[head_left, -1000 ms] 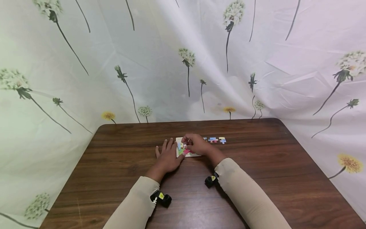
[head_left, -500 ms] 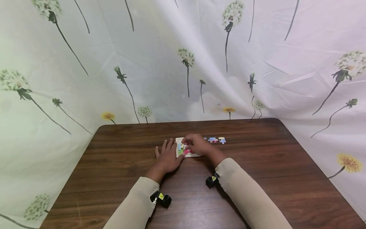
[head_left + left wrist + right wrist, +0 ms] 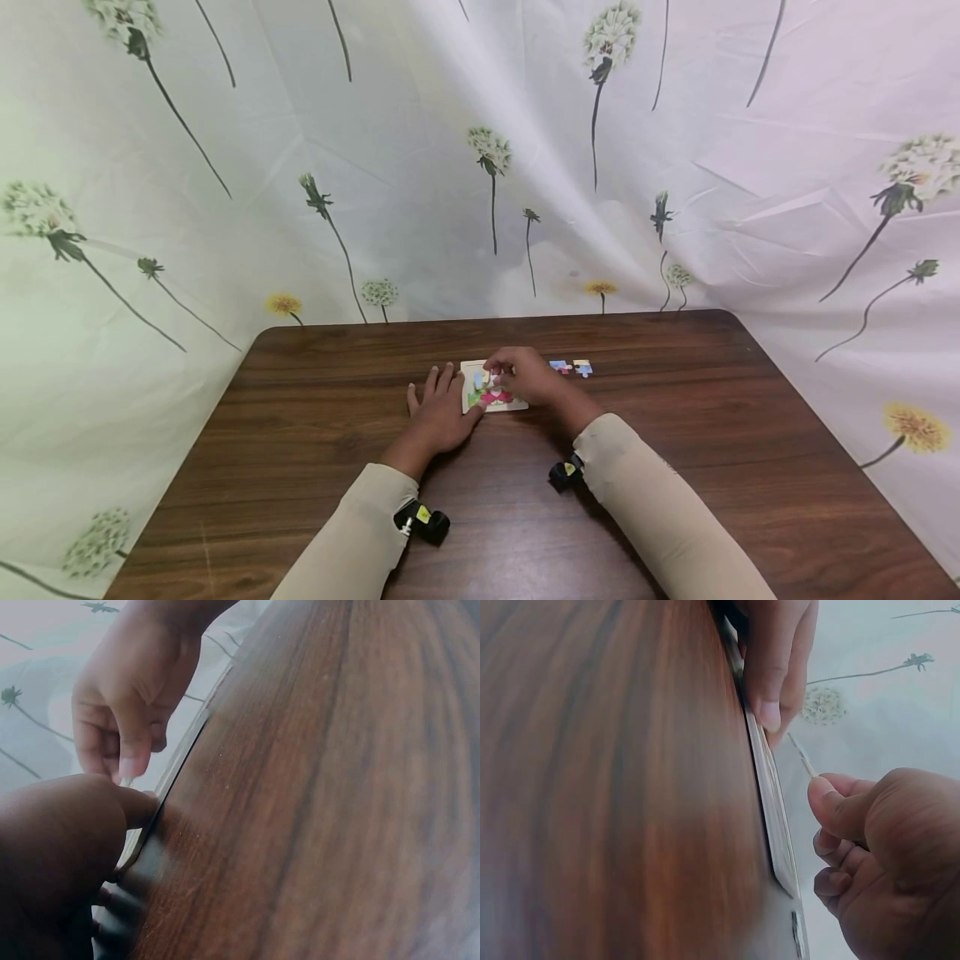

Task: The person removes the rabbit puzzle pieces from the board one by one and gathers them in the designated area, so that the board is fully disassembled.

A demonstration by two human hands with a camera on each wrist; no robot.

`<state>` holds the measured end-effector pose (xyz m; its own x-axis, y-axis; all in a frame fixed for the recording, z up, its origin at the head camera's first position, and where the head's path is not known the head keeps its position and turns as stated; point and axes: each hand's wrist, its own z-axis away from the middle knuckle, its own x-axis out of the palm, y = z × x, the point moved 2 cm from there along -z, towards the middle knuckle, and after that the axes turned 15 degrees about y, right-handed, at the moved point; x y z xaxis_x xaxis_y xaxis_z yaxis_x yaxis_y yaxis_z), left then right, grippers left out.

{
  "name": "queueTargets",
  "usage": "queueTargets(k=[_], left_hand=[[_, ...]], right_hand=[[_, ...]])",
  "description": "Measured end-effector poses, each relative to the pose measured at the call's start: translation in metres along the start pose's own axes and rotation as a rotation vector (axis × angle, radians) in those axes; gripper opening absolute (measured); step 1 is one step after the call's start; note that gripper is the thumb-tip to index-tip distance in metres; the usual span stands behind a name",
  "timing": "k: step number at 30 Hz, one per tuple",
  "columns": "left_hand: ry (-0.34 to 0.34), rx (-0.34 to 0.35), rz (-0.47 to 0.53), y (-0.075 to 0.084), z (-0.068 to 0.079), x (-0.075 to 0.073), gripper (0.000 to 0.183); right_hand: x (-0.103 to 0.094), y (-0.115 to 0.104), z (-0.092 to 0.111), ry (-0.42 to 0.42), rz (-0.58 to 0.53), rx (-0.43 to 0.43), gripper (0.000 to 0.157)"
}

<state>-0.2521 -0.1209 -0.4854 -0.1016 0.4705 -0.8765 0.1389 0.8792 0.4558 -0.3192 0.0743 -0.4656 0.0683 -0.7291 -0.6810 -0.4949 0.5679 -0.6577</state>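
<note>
A small puzzle board (image 3: 522,407) is seen flat on the counter (image 3: 480,492), just right of the left hand (image 3: 441,414) and partly under the right hand (image 3: 527,377). The left hand is laid flat with its fingers straight and spread; nothing is gripped by it. Its thumb is rested on the near left part of the board, while its other fingers are spread on the counter beyond and to the left.

In the right hand, a thin puzzle piece (image 3: 802,756) is pinched between thumb and index finger. The piece is seen edge-on in the right wrist view and is held up off the board, near the left hand's thumb; its printed face cannot be made out. The other fingers of the right hand are curled in towards the palm.

Pieces in pink, green and blue are seen in the board, left of and below the right hand's fingertips; the rest of the board is covered by that hand. Just beyond the right hand and to its right, a blue and pink piece (image 3: 559,366) is seen on the counter, with a blue and yellow piece (image 3: 582,367) placed beside it, farther from the hand.

Behind both hands, the counter is backed by a pale cloth (image 3: 420,167) printed with dandelions. Beige sleeves (image 3: 352,533) are worn on both arms.
</note>
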Motion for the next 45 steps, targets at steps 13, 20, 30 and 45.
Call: queueTargets(k=[13, 20, 30, 45], left_hand=[[0.003, -0.005, -0.024, 0.001, -0.003, 0.001, 0.078], [0.012, 0.000, -0.025, 0.002, -0.002, 0.001, 0.076], [0.005, -0.001, -0.025, 0.002, -0.003, 0.001, 0.078], [0.004, -0.001, -0.022, 0.000, -0.002, 0.003, 0.078]], right_hand=[[-0.032, 0.020, 0.019, 0.067, 0.011, -0.020, 0.020], [-0.046, 0.032, 0.028, 0.096, 0.036, 0.025, 0.019], [-0.058, 0.045, 0.037, 0.125, 0.026, 0.030, 0.018], [-0.060, 0.056, 0.045, 0.114, 0.069, -0.014, 0.015]])
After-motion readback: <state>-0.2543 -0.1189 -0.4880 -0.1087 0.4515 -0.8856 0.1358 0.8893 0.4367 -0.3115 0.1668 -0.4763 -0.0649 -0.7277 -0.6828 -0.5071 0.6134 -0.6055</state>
